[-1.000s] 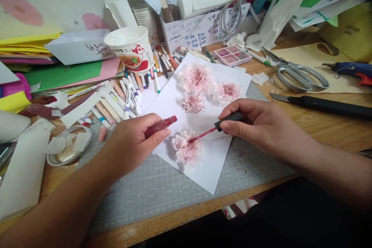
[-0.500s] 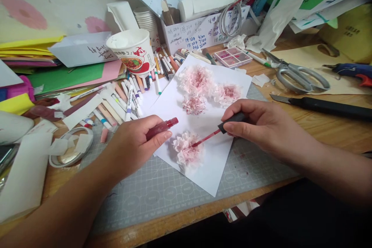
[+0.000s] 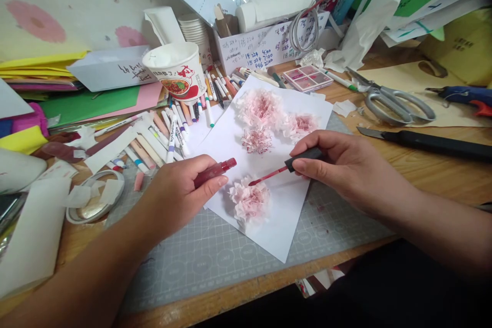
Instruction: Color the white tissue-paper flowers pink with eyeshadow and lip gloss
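My left hand [image 3: 184, 184] is closed round a dark red lip gloss tube [image 3: 215, 171], its open neck pointing right. In my right hand [image 3: 330, 161] is the black-capped lip gloss wand [image 3: 269, 174], its red tip over the upper edge of the nearest pink-and-white paper flower [image 3: 249, 202]. Whether the tip touches the petals I cannot tell. Farther back on the white paper sheet [image 3: 284, 225] lie a large paper flower [image 3: 261, 107], a small one with red-edged petals [image 3: 257, 139] and another pink one [image 3: 300, 125], close together.
A grey cutting mat [image 3: 192, 266] lies under the sheet. Markers [image 3: 179, 123] and a paper cup [image 3: 179, 72] stand at the back left. To the right are scissors [image 3: 400, 105], a black-handled knife [image 3: 434, 143] and a glue gun [image 3: 465, 95]. Behind sits a palette [image 3: 307, 78].
The wand's tip has moved slightly up and left, from the middle of the nearest flower to its upper edge. My left hand with the tube has hardly moved.
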Demonstrator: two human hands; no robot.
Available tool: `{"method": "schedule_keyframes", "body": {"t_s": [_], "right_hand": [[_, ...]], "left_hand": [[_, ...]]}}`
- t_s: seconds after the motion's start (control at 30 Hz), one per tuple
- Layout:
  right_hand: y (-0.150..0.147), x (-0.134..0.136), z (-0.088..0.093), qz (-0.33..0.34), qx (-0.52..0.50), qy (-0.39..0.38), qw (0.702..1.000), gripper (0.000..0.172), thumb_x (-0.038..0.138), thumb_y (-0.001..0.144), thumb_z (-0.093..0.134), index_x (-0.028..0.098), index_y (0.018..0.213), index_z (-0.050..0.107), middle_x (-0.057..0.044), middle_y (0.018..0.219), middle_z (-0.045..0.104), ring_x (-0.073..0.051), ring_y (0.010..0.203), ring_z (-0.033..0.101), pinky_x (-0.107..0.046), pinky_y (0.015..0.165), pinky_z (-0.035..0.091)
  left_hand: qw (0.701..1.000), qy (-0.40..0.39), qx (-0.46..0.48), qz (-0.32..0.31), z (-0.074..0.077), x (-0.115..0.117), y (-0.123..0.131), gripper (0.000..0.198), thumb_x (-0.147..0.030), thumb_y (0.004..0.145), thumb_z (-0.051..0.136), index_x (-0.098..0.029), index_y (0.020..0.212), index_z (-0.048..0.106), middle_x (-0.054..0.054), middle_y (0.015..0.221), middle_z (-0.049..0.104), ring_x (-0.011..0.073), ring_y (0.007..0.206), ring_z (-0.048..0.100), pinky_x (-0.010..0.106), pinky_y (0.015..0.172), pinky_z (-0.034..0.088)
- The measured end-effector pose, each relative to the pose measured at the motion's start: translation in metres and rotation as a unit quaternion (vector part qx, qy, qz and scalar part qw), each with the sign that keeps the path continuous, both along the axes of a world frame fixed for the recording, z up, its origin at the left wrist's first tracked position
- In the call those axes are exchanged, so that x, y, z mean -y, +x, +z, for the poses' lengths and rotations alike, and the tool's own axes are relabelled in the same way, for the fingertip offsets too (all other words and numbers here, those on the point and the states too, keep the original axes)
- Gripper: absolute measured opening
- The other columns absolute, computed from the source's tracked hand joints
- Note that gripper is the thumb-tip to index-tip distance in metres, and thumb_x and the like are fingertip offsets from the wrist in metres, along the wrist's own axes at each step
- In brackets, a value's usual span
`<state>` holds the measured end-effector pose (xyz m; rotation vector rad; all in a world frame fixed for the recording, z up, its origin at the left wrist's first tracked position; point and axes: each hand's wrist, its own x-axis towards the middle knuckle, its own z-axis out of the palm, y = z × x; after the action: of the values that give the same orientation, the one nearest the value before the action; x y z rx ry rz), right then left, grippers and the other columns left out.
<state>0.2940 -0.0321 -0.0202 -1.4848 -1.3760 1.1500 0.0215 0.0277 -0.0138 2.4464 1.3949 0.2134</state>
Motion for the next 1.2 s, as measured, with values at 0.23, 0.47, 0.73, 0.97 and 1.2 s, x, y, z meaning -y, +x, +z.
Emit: {"method": "schedule_keyframes", "body": {"t_s": [0.23, 0.47, 0.73, 0.97, 1.2], "right_hand": [[-0.002, -0.003, -0.001, -0.014, 0.018, 0.022, 1.0, 0.026, 0.044, 0.077, 0.074, 0.02, 0.084, 0.067, -0.001, 0.073, 0.064, -0.014, 0.066, 0.054, -0.028, 0.061, 0.042], [-0.006, -0.003, -0.001, -0.002, 0.008, 0.02, 1.0, 0.022, 0.04, 0.076, 0.074, 0.02, 0.084, 0.067, 0.0, 0.075, 0.065, -0.013, 0.065, 0.054, -0.026, 0.059, 0.043], [-0.003, -0.001, 0.0, 0.03, -0.037, 0.006, 0.999, 0.016, 0.034, 0.076, 0.074, 0.021, 0.082, 0.066, 0.0, 0.076, 0.065, -0.013, 0.067, 0.055, -0.026, 0.06, 0.044], [0.004, 0.001, -0.001, 0.026, -0.046, 0.015, 0.998, 0.014, 0.031, 0.078, 0.075, 0.023, 0.084, 0.065, 0.002, 0.079, 0.064, -0.012, 0.071, 0.056, -0.025, 0.064, 0.044], [0.005, 0.001, -0.001, 0.056, -0.046, 0.029, 0.997, 0.007, 0.022, 0.077, 0.072, 0.022, 0.081, 0.066, 0.001, 0.081, 0.066, -0.012, 0.074, 0.059, -0.023, 0.066, 0.046]], "left_hand": [[1.0, -0.001, -0.009, 0.001, 0.0, 0.0, 0.0, 0.031, -0.047, 0.089, 0.049, -0.022, 0.072, 0.055, -0.006, 0.05, 0.043, 0.0119, 0.046, 0.04, 0.026, 0.048, 0.028], [1.0, -0.001, -0.005, -0.007, 0.004, 0.001, 0.003, 0.031, -0.045, 0.09, 0.049, -0.021, 0.07, 0.055, -0.007, 0.05, 0.044, 0.0114, 0.046, 0.04, 0.025, 0.049, 0.03], [1.0, 0.007, -0.011, -0.013, 0.004, 0.002, 0.001, 0.032, -0.044, 0.091, 0.05, -0.02, 0.07, 0.053, -0.008, 0.052, 0.043, 0.0105, 0.047, 0.039, 0.024, 0.049, 0.03], [1.0, 0.004, -0.004, -0.011, 0.002, 0.0, 0.001, 0.03, -0.044, 0.09, 0.05, -0.02, 0.073, 0.057, -0.008, 0.052, 0.044, 0.0106, 0.047, 0.04, 0.024, 0.049, 0.03], [1.0, -0.005, -0.004, 0.0, 0.002, 0.001, 0.002, 0.03, -0.044, 0.089, 0.05, -0.02, 0.072, 0.058, -0.008, 0.051, 0.043, 0.0106, 0.046, 0.04, 0.024, 0.048, 0.029]]}}
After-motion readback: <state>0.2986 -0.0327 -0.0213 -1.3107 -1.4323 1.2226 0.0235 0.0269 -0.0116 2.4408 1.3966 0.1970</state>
